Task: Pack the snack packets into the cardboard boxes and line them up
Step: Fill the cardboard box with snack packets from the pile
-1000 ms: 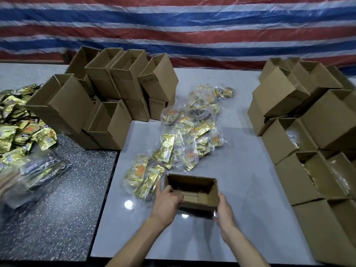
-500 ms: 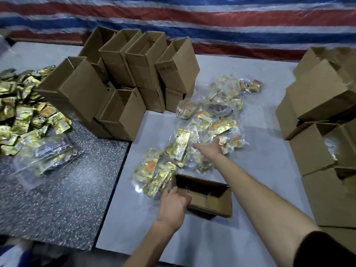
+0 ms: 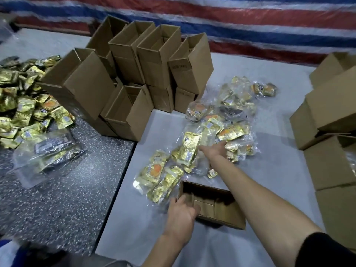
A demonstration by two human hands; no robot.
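Note:
A small open cardboard box (image 3: 221, 214) lies on the white table (image 3: 279, 166) in front of me, with no packets inside. My left hand (image 3: 181, 212) grips its left wall. Just beyond it is a spread of clear bags filled with gold snack packets (image 3: 233, 116). My right hand (image 3: 213, 150) reaches into this spread, and its fingers close on one clear bag (image 3: 192, 145); the fingertips are partly hidden by plastic. Another bag of packets (image 3: 156, 170) lies against the box's far left corner.
Open empty boxes (image 3: 154, 54) are stacked at the back centre. More boxes (image 3: 331, 105) stand along the right edge. On the dark speckled table (image 3: 67, 199) to the left lie loose gold packets (image 3: 23, 105) and a clear bag (image 3: 48, 151).
My right hand left the box's right side and reached forward into the bags of packets. My left hand stayed on the box. My head has turned slightly left and closer.

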